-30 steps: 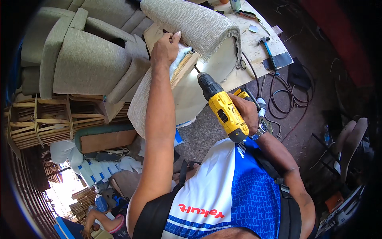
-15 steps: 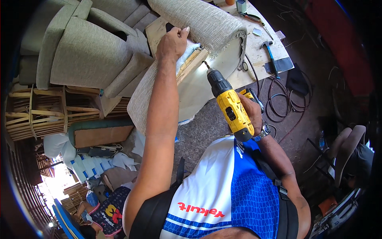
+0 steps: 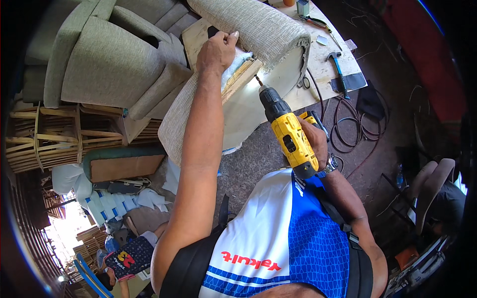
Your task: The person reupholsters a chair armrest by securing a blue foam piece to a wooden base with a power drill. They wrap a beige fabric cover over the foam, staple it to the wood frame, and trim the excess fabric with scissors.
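Observation:
My right hand (image 3: pixel 315 142) is wrapped round the grip of a yellow and black cordless drill (image 3: pixel 289 134). Its dark bit points up and left, with the tip close to the end of a wooden rail (image 3: pixel 243 79) on an upholstered furniture piece (image 3: pixel 253 27). That piece has grey woven fabric, a pale panel and white padding (image 3: pixel 237 67) showing along the rail. On its far side my left hand (image 3: pixel 217 52) is closed; a black thing (image 3: pixel 212 31) shows just beyond the fingers, and what they hold is hidden.
A hammer (image 3: pixel 340 74), pliers (image 3: pixel 314 20) and scissors (image 3: pixel 304 82) lie on the worktable (image 3: pixel 318 94). A dark hose (image 3: pixel 362 129) coils on the floor at right. Grey sofas (image 3: pixel 112 64) and wooden frames (image 3: pixel 59 139) fill the left. Another person (image 3: pixel 126 260) is at lower left.
The drill stays in my right hand with its bit still by the rail's end, barely shifted. My left hand keeps its place. The person at lower left has changed posture.

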Tool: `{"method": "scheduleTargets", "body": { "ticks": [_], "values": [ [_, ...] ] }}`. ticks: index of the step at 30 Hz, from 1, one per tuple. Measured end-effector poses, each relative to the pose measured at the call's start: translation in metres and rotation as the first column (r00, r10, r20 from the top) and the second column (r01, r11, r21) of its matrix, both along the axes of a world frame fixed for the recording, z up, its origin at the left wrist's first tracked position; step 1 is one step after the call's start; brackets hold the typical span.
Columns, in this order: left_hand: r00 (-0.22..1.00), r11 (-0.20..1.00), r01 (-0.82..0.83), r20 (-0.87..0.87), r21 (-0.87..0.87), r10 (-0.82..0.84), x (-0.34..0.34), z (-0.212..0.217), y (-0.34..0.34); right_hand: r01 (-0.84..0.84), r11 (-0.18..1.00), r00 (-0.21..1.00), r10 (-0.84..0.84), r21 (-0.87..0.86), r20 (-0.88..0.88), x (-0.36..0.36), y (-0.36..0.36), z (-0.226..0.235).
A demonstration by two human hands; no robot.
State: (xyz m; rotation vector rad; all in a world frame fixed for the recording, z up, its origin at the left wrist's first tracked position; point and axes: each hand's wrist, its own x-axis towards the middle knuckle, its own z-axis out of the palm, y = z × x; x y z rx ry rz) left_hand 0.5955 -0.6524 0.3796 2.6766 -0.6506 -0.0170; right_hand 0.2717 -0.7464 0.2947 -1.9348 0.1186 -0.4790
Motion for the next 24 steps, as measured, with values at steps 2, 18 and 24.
{"method": "scheduleTargets", "body": {
  "ticks": [2, 18, 24],
  "values": [
    [1.0, 1.0, 0.004, 0.012, -0.017, -0.004, 0.001, -0.001, 0.0, -0.021, 0.999, 1.0, 0.021, 0.031, 0.005, 0.0, -0.001, 0.002],
    [0.999, 0.999, 0.028, 0.028, -0.041, -0.027, 0.006, -0.006, 0.006, 0.007, 1.0, 1.0, -0.007, -0.03, 0.019, 0.004, -0.001, -0.005],
    [0.984, 0.992, 0.126, -0.126, -0.025, -0.128, 0.021, -0.009, 0.003, 0.041, 0.996, 0.998, -0.044, -0.074, -0.04, 0.002, -0.01, 0.003]
  ]
}}
